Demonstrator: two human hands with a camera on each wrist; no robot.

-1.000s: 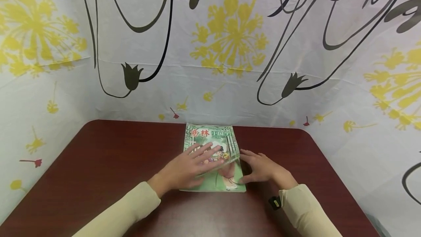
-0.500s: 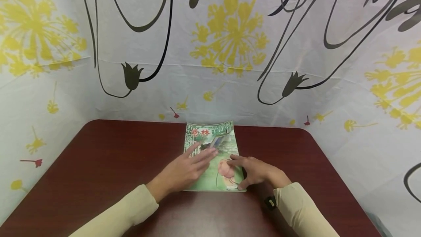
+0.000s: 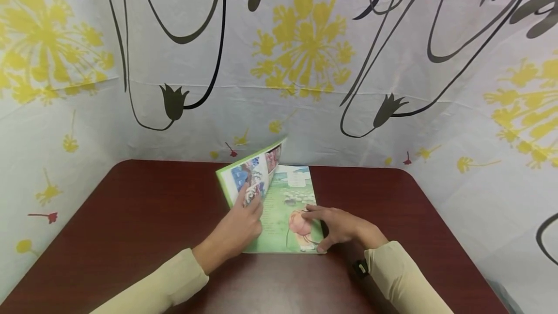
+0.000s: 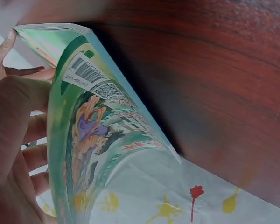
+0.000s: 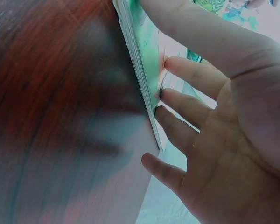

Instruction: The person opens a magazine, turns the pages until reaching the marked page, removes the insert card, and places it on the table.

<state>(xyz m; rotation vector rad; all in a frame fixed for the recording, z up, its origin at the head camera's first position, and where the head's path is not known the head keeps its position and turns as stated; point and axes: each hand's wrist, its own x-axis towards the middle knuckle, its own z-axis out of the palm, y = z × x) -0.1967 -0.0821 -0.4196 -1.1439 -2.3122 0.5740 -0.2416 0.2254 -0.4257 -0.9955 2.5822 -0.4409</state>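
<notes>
Left hand (image 3: 239, 224): pinching cover (image 3: 261, 167), left side of magazine (image 3: 276, 229); right hand (image 3: 344, 227): apart, loose, touching its right side. I judge: opening step; next calls for laying cover flat.

Here's your bare left hand (image 3: 237, 229), fingers extended, parted | your bare right hand (image 3: 346, 227), fingers spread, thumb apart!

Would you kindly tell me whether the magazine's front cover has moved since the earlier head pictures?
Yes: judged against the dark red table, the front cover has swung up and leftward.
</notes>
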